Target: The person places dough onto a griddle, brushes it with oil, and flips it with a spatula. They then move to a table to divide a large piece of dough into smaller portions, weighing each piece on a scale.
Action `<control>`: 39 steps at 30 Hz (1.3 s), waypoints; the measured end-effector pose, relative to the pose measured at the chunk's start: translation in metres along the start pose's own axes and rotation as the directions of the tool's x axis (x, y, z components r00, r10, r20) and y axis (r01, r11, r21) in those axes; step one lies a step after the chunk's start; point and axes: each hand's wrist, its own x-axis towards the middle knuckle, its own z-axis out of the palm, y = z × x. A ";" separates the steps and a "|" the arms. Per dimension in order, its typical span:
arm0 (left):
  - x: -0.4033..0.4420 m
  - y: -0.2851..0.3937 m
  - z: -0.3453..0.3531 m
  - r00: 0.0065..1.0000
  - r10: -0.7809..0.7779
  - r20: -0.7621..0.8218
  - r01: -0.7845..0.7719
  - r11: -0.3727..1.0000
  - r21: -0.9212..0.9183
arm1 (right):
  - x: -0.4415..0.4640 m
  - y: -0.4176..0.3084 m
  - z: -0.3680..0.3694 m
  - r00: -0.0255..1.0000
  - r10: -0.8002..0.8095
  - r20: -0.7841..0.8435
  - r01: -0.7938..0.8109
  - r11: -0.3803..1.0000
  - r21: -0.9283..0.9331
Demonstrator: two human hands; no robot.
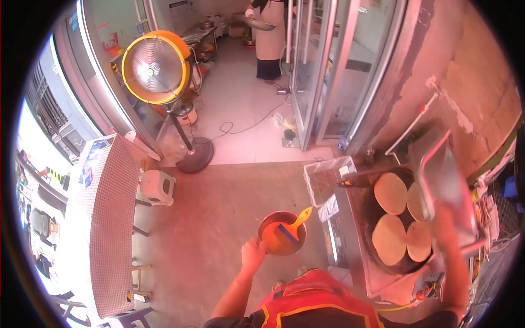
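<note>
My left hand (254, 255) grips the rim of a metal bowl (264, 225) that contains orange liquid. In the bowl rests a brush (298, 223) with a yellow handle and a blue head, its handle sticking out over the far right rim. At the right, my right hand (445, 216), blurred, is closed at the near edge of a raised metal lid (451, 177); its fingers are not sharp. Below the lid is a round dark griddle (391, 264), where several pale flatbreads (389, 239) lie side by side, one partly hidden behind the lid.
A white wire basket (309, 183) stands beyond the cooking stand. At the left are a checkered table (112, 218) and a white stool (157, 187). A yellow fan (156, 68) stands by the doorway, where a cable crosses the floor. Inside, another person (272, 46) holds a pan.
</note>
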 end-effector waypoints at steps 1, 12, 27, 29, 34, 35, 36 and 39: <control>0.013 -0.001 -0.007 1.000 -0.012 -0.005 0.013 1.000 0.020 | -0.007 -0.033 0.023 1.000 -0.001 -0.012 0.003 0.992 0.130; 0.248 0.040 -0.055 0.994 -0.037 -0.104 0.033 0.999 -0.040 | -0.009 -0.227 0.218 0.813 0.411 0.412 -0.441 0.897 -0.025; 0.682 0.137 -0.077 0.982 -0.048 -0.182 0.016 0.984 -0.177 | 0.452 -0.374 0.364 0.750 0.183 0.635 -0.514 0.766 0.386; 0.752 0.135 -0.078 0.987 0.000 -0.163 -0.010 0.998 -0.063 | 0.521 -0.400 0.379 0.735 0.202 0.647 -0.554 0.729 0.402; 0.919 0.200 -0.101 0.996 0.006 -0.086 -0.012 0.998 -0.067 | 0.666 -0.439 0.389 0.665 0.251 0.703 -0.690 0.569 0.448; 0.948 0.209 -0.106 0.997 0.002 -0.083 -0.014 0.990 -0.140 | 0.692 -0.443 0.392 0.646 0.252 0.720 -0.716 0.527 0.458; 0.979 0.218 -0.108 0.996 -0.001 -0.088 -0.018 0.976 -0.216 | 0.718 -0.446 0.397 0.629 0.250 0.736 -0.739 0.485 0.468; 1.069 0.247 -0.116 0.987 0.022 -0.160 -0.066 0.959 -0.275 | 0.795 -0.458 0.422 0.565 0.245 0.788 -0.807 0.366 0.464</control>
